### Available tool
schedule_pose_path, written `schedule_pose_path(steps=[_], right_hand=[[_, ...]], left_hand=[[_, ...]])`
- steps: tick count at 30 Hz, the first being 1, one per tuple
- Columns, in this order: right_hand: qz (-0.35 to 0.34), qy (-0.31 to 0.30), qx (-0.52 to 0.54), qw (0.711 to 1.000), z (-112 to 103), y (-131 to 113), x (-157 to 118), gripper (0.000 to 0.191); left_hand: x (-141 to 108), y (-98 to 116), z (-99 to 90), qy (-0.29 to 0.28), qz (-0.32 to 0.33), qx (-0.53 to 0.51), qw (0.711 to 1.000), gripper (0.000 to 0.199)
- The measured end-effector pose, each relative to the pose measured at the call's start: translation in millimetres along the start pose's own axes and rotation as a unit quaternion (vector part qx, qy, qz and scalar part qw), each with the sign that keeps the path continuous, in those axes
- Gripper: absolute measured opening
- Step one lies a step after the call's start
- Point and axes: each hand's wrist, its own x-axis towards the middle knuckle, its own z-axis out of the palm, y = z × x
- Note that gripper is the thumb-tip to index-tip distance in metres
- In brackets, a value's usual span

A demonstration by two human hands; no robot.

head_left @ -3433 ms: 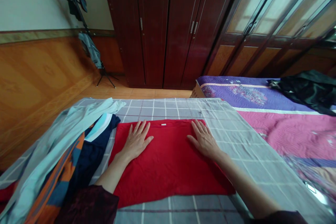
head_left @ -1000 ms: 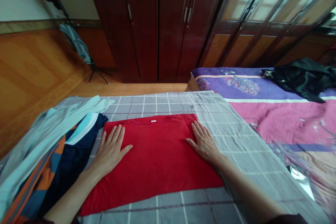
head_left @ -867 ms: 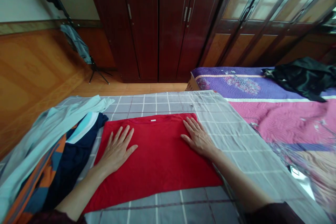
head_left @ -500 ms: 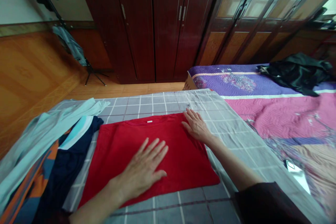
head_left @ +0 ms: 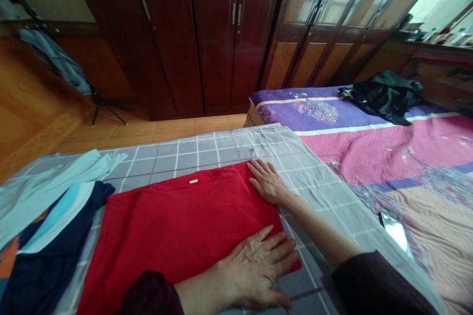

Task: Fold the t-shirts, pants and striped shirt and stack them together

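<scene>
A red shirt (head_left: 173, 226), its small white neck label at the far edge, lies folded and mostly flat on the grey checked cloth (head_left: 207, 145). My left hand (head_left: 260, 266) rests with fingers spread over the shirt's near right corner, the thumb over the cloth. At the shirt's far right corner lies my right hand (head_left: 266, 182), palm down and fingers extended. Neither hand grips anything.
Navy and white clothing (head_left: 55, 226) and a pale green garment (head_left: 70, 172) lie at the left. On the right, a patterned bedspread (head_left: 369, 152) bears a black garment (head_left: 388, 93) and a phone (head_left: 395, 231). Dark red wardrobes (head_left: 218, 39) stand behind.
My left hand has moved right and nearer, from the shirt's middle to its near right corner. My right hand stays at the far right corner. The view has turned somewhat to the right.
</scene>
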Motion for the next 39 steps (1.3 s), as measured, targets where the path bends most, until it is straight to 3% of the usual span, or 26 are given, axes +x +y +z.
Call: schedule_pose_path(steps=[3, 6, 10, 12, 19, 22, 26, 28, 30, 35, 37, 39], right_hand=[[0.045, 0.016, -0.010, 0.999, -6.5, 8.6, 31.5, 0.051], [0.060, 0.042, -0.021, 0.997, -9.2, -0.8, 27.2, 0.054], [-0.058, 0.031, 0.002, 0.998, -1.2, -24.5, -5.9, 0.051], [-0.082, 0.012, 0.012, 0.996, 2.4, -26.7, -7.9, 0.052], [0.036, 0.011, -0.008, 0.999, -11.8, -1.3, 52.6, 0.056], [0.030, 0.024, -0.013, 0.999, -16.3, -16.3, 34.0, 0.059], [-0.100, 0.003, 0.047, 0.994, -3.7, -43.4, -22.3, 0.064], [-0.118, 0.001, 0.051, 0.992, 4.6, -45.4, -31.2, 0.069], [-0.086, 0.009, 0.029, 0.996, 9.4, -37.2, -18.3, 0.074], [0.044, 0.027, -0.025, 0.998, 3.0, -13.9, 49.7, 0.070], [0.062, 0.046, -0.027, 0.997, -2.3, -21.8, 61.3, 0.070], [0.046, 0.071, -0.022, 0.996, -6.8, -40.8, 54.9, 0.068]], left_hand=[[-0.8, -1.1, -0.9, 0.005, 0.008, 0.001, 1.000, 0.069], [0.2, -5.1, 3.9, 0.017, 0.019, 0.020, 0.999, 0.070], [2.3, -9.2, 10.1, 0.028, 0.031, 0.044, 0.998, 0.074], [2.6, -8.9, 9.8, 0.030, 0.029, 0.047, 0.998, 0.075], [-0.5, -4.7, 5.4, 0.040, 0.026, 0.058, 0.997, 0.072], [0.1, -6.6, 9.9, 0.049, 0.033, 0.083, 0.995, 0.072], [2.9, -9.7, 13.7, 0.055, 0.041, 0.101, 0.993, 0.063], [3.3, -10.0, 12.2, 0.052, 0.043, 0.099, 0.993, 0.066], [3.2, -9.5, 9.4, 0.046, 0.040, 0.102, 0.993, 0.071], [3.2, 0.4, -1.0, 0.028, 0.024, 0.145, 0.989, 0.068], [-3.2, 10.1, -12.9, 0.036, 0.026, 0.172, 0.984, 0.057], [-20.2, 22.5, -32.6, 0.052, 0.013, 0.192, 0.980, 0.046]])
